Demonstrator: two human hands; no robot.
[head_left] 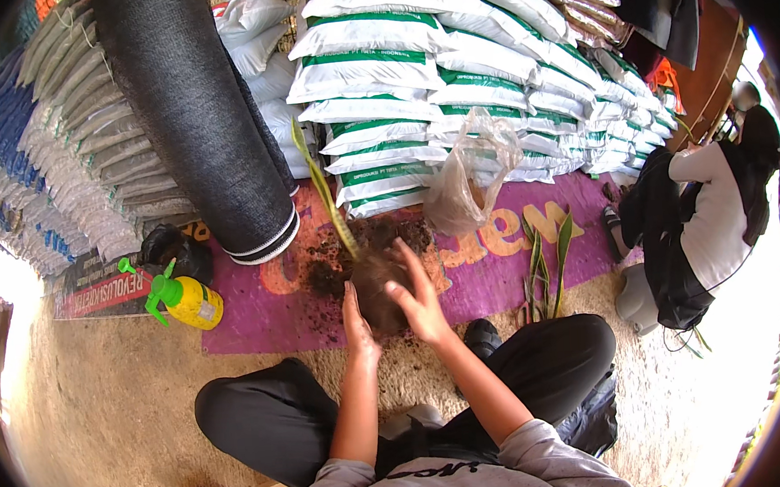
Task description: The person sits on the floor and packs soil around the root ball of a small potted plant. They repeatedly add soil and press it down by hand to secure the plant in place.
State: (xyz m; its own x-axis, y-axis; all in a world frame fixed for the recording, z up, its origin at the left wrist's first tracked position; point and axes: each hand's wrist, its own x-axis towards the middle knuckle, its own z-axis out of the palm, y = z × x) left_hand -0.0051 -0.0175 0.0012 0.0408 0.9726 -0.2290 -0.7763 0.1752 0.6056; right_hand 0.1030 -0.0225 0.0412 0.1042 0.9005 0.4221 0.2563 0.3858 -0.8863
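Observation:
A snake plant leaf (324, 187), green with yellow edges, rises tilted to the left from a dark, rounded soil ball (381, 289). Both palms cup this ball between them, just above a purple banner (260, 320) on the ground. My left hand (360, 322) presses its near left side with the fingers held together. On the right side my right hand (419, 297) curves round it, thumb and fingers somewhat apart. Motion blurs the ball, so whether it has a wrapping I cannot tell. Loose dark soil (324, 277) lies scattered around and behind it.
A clear plastic bag (471, 179) stands before stacked white-and-green sacks (374, 73). At left are a yellow spray bottle (193, 304), a black bag (178, 249) and a black roll (196, 121). Snake plants (545, 264) stand right; another person (709, 212) sits beyond.

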